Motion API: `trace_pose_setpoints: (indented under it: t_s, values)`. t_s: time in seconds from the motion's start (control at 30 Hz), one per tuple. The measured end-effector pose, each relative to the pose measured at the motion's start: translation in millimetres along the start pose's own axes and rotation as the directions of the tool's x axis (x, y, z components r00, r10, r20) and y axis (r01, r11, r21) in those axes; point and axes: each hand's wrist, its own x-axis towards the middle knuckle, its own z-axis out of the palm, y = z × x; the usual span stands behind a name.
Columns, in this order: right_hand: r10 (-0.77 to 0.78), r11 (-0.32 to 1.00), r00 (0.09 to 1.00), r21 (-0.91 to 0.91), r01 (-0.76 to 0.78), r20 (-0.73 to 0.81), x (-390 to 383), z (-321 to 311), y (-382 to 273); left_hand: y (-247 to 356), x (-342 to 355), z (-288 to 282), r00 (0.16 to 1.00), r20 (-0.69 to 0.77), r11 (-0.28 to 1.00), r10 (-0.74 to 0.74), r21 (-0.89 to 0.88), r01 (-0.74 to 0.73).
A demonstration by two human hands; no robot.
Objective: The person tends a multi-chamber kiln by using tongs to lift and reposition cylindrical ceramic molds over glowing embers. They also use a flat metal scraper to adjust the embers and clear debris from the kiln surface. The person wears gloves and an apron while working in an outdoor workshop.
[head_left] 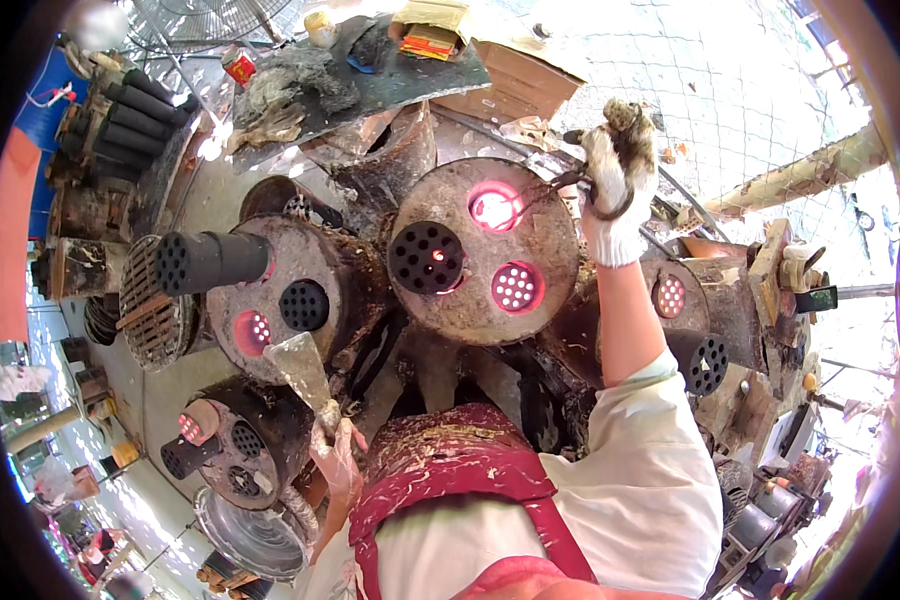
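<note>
My right hand [615, 180], in a soiled white glove, grips dark metal tongs [570, 180] at the right edge of the central round stove [440, 200]; their thin arms reach toward a brightly glowing hole [495, 208]. A perforated black briquette [415, 250] sits on that stove, near another glowing hole [517, 288]. My bare left hand [335, 455] is closed on the handle of a flat metal scraper [300, 365], raised near the left stove [235, 340]. On that stove a tall black briquette [205, 262] stands beside a lower one [304, 305] and a glowing hole [253, 330].
Smaller stoves flank these at lower left [265, 440] and right [685, 280]. A slatted rack [150, 330] and stacked briquettes [130, 125] lie left. A sheet [390, 90] with boxes [430, 30] is at the back, wire mesh [700, 90] behind. Another person [100, 550] is at the far lower left.
</note>
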Motion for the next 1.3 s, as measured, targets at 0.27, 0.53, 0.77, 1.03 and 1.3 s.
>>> trace_pose_setpoints:
  t_s: [0.27, 0.53, 0.77, 1.03, 1.3]
  values:
    - [-0.161, 0.986, 0.985, 0.056, 0.157, 0.070, 7.1, 32.0, -79.1, 2.0, -3.1, -1.5, 1.000, -0.006, 0.998, 0.004, -0.063, -0.005]
    - [-0.419, 0.907, 0.894, 0.035, 0.419, 0.162, -14.4, 21.2, -184.6, 7.3, -5.7, 0.9, 0.989, 0.094, 0.994, 0.112, -0.027, -0.110]
    - [-0.813, 0.149, 0.522, -0.773, 0.617, 0.259, -66.8, -78.9, -301.5, 16.4, -11.6, 8.9, 0.965, 0.187, 0.983, 0.184, -0.011, -0.185]
    - [-0.783, 0.622, 0.546, -0.401, 0.673, -0.299, -83.8, -172.2, -370.6, 29.9, -19.6, 28.2, 0.909, 0.349, 0.972, 0.229, -0.033, -0.232]
    - [-0.524, 0.845, 0.645, -0.244, 0.476, -0.556, -42.9, -166.1, -334.8, 13.5, -42.8, 35.5, 0.909, 0.332, 0.967, 0.251, -0.039, -0.253]
